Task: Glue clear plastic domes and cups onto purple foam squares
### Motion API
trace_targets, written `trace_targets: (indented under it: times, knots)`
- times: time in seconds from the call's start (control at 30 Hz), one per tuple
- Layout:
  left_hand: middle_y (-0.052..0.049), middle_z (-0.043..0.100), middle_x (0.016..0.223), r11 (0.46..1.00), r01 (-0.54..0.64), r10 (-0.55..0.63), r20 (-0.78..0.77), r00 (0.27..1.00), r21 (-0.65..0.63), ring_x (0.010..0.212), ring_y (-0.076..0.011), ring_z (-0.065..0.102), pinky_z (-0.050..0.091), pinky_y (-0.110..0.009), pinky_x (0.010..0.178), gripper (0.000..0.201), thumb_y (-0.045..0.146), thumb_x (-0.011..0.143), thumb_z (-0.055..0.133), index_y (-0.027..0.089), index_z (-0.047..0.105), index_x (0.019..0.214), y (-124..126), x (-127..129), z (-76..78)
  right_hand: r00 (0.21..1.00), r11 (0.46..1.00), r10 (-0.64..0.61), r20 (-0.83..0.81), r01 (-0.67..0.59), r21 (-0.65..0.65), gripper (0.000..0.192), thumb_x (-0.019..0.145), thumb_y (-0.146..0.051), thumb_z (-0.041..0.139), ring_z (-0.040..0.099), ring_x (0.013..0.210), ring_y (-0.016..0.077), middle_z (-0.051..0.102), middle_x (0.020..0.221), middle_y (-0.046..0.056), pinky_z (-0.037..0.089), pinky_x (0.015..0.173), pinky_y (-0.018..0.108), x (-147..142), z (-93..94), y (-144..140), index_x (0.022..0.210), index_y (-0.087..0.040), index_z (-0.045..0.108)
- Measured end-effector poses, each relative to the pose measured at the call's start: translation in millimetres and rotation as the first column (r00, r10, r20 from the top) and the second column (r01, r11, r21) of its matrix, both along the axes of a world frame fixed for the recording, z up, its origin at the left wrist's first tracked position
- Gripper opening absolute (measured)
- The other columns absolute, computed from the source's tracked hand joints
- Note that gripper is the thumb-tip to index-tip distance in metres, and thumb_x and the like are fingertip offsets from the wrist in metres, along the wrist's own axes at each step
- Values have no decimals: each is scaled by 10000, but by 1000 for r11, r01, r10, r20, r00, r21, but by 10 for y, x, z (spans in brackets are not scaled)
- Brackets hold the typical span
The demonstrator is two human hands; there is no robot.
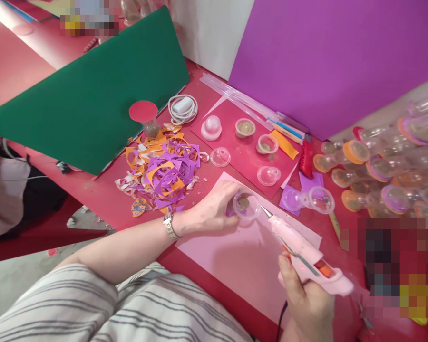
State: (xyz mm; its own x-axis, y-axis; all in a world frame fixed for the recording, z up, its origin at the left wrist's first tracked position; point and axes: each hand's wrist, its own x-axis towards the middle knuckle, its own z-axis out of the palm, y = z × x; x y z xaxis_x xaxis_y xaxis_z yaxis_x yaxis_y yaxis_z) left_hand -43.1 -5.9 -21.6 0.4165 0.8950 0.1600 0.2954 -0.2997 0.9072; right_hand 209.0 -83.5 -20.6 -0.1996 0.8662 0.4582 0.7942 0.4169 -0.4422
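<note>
The left hand (214,206) grips a clear plastic cup (247,205) holding brownish filling. The right hand (306,304) is closed around a pink glue gun (303,251), nozzle beside the cup. No writing is legible.

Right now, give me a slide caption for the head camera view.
Left hand holds a clear plastic cup while right hand aims a pink glue gun at it, over a pink sheet.

We cannot read the blurred patches (399,266) beside our glue gun (303,254), and the frame's edge cuts our right hand (308,308).
</note>
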Motion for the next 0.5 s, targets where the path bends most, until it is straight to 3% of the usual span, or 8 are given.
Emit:
trace_targets:
  times: [0.1, 0.27, 0.5]
  knots:
    - [-94, 634, 1078, 1000, 15, -15, -3, 1000, 8, 993, -230, 586, 479, -402, 942, 401, 178, 742, 581, 174, 529, 1140, 4, -1, 12, 1000, 999, -7, -13, 7, -46, 269, 890, -407, 665, 656, 465, 189, 720, 609, 52, 524, 455, 289, 19, -13, -6, 758, -174, 688]
    - [-102, 625, 1127, 1000, 8, -9, -23, 1000, -17, 1052, -243, 573, 469, -416, 968, 449, 150, 741, 596, 189, 505, 1178, -4, 7, 34, 998, 998, 56, -8, -56, 11, 125, 892, -269, 664, 679, 492, 187, 734, 658, 53, 538, 466, 270, 17, -21, 1, 830, -161, 679]
    - [-117, 611, 1106, 998, -30, 29, -20, 999, -51, 1032, -245, 558, 478, -416, 941, 374, 292, 806, 686, 171, 515, 1117, -1, 18, 82, 994, 993, 105, 19, -106, 51, 46, 864, -200, 687, 704, 525, 201, 746, 678, 57, 561, 500, 266, 61, -69, -3, 869, -156, 680]
